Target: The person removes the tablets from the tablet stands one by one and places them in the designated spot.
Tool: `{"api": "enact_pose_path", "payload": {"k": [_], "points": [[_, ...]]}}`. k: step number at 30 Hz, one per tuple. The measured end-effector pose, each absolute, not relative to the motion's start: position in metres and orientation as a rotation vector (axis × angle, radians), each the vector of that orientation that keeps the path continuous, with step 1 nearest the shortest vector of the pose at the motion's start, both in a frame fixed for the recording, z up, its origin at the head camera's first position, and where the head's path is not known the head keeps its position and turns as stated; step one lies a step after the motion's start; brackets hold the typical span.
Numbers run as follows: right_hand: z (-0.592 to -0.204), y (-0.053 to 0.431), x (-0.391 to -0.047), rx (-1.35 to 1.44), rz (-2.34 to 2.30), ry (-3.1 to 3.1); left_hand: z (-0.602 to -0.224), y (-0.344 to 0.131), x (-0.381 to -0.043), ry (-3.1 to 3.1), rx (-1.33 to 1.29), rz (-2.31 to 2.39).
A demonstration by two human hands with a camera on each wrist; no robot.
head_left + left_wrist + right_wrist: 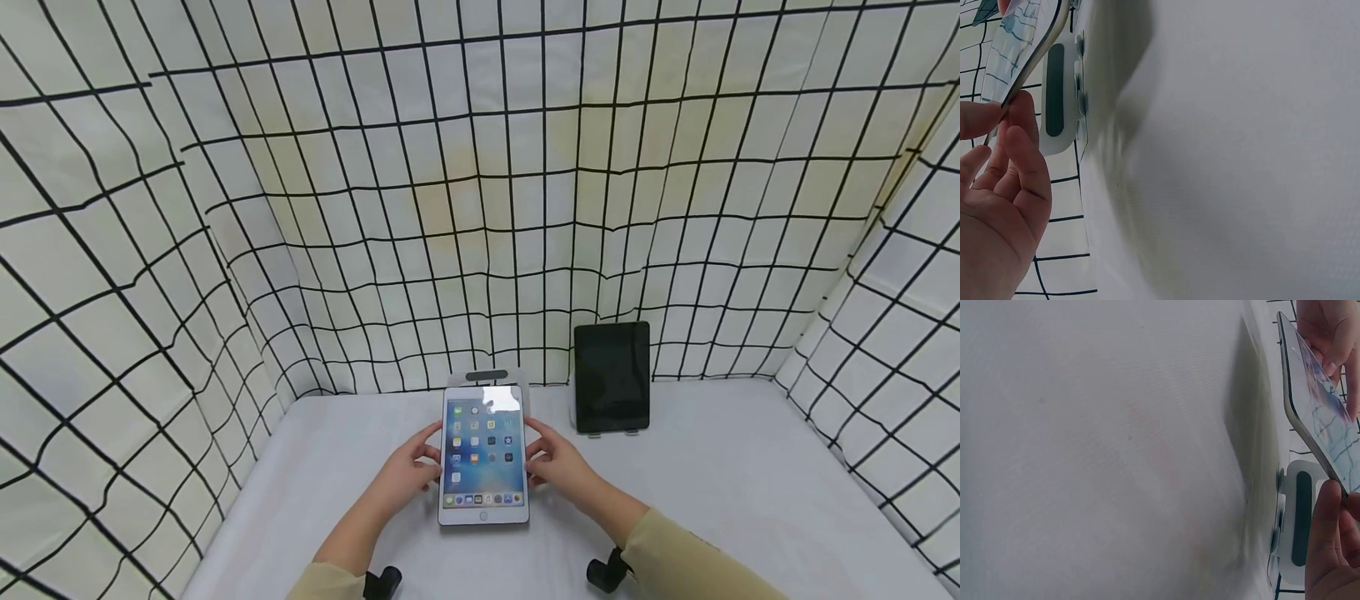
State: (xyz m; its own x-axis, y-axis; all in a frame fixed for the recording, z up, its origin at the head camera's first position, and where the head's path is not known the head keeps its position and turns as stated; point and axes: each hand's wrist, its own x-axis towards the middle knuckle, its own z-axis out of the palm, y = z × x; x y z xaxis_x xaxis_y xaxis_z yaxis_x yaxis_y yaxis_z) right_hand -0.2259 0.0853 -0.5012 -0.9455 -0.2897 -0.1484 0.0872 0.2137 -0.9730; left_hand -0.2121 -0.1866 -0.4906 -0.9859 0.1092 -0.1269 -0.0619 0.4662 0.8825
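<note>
White tablet [483, 462] was held off the table [337, 450], long axis fore-and-aft, a stand [486, 376] behind its far end. Left fingers [1027, 150] and right fingers [1327, 509] pinched its opposite long edges, neither nearer.

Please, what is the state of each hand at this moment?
Left hand: holding the white tablet on its left side.
Right hand: holding the white tablet on its right side.

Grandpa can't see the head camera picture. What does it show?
A left hand and a right hand hold a lit tablet by its sides, in front of a stand. To the right, a dark tablet is propped on a table, before a white wall with black lines.
</note>
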Motion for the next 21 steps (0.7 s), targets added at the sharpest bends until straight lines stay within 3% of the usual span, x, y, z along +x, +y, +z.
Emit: {"api": "enact_pose_path", "payload": {"k": [21], "points": [[-0.518,0.080,-0.211,-0.104,-1.671,2.197,-0.508,-0.190,-0.198,2.434,0.030,1.500]]}}
